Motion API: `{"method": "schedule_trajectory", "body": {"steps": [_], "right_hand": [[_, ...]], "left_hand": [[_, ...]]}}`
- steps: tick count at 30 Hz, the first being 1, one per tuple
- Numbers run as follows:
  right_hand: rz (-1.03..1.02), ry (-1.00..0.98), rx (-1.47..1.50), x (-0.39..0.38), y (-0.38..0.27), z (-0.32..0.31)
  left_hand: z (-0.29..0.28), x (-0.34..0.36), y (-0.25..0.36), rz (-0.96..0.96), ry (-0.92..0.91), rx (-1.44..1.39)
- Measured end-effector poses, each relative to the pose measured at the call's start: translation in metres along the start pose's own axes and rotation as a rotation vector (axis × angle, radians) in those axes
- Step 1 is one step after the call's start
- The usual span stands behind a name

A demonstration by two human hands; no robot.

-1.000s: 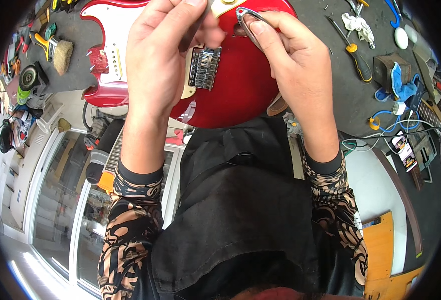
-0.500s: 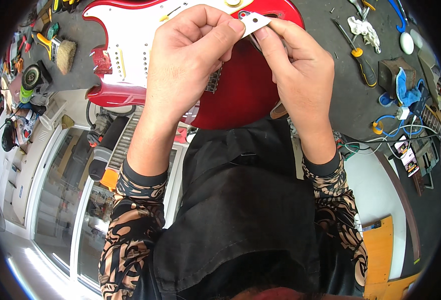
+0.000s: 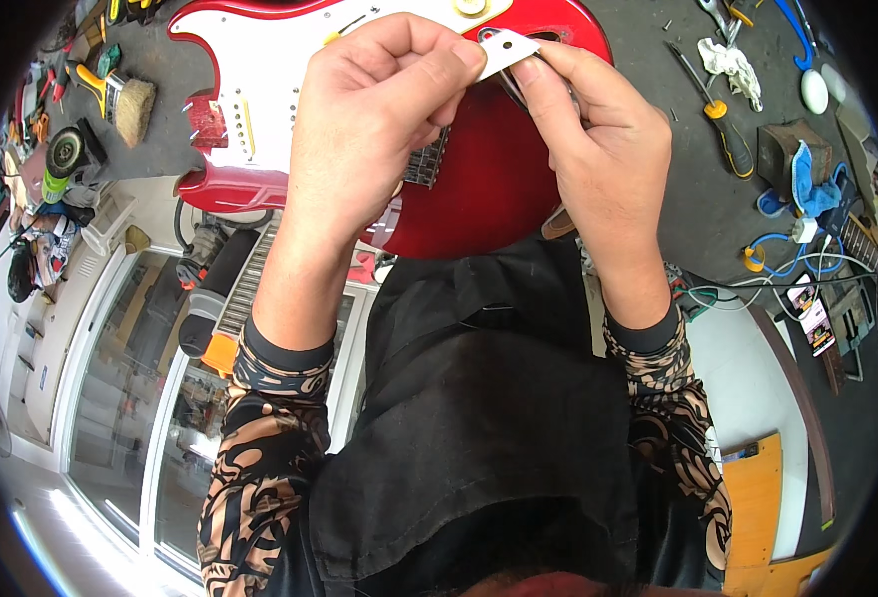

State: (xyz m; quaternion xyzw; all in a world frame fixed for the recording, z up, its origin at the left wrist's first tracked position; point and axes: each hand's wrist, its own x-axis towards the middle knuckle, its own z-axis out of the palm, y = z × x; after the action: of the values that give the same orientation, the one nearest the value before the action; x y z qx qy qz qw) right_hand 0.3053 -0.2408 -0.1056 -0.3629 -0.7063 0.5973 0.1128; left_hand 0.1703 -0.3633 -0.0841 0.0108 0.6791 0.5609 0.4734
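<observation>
My left hand (image 3: 369, 134) is closed, pinching a small white plate with a dark hole (image 3: 502, 56) between thumb and forefinger. My right hand (image 3: 608, 159) grips an oval chrome plate (image 3: 488, 33), partly hidden under the white piece, its fingertips at that piece's edge. Beneath both lies a red electric guitar body (image 3: 484, 194) with a white pickguard (image 3: 240, 45); its metal bridge (image 3: 422, 164) is partly covered by my left hand.
The dark bench (image 3: 683, 199) holds a screwdriver (image 3: 720, 119), white rag (image 3: 731, 70), blue cables (image 3: 785, 264) and a phone (image 3: 812, 313) on the right. At left are a paintbrush (image 3: 130, 109), a green power tool (image 3: 63, 164) and several other tools. Glass panels (image 3: 110, 398) show lower left.
My left hand has moved right toward my right hand, and the white plate has appeared in its pinch over the chrome plate. The guitar now appears shifted slightly right in view.
</observation>
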Motion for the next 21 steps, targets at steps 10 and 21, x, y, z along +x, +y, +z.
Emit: {"method": "schedule_trajectory", "body": {"steps": [10,21], "right_hand": [[-0.004,0.007,0.007,0.001,-0.001,0.000],[0.019,-0.005,0.024,0.002,0.001,0.000]], "left_hand": [[-0.006,0.002,-0.003,-0.020,-0.067,-0.069],[-0.009,0.002,-0.002,-0.026,-0.020,0.004]]}}
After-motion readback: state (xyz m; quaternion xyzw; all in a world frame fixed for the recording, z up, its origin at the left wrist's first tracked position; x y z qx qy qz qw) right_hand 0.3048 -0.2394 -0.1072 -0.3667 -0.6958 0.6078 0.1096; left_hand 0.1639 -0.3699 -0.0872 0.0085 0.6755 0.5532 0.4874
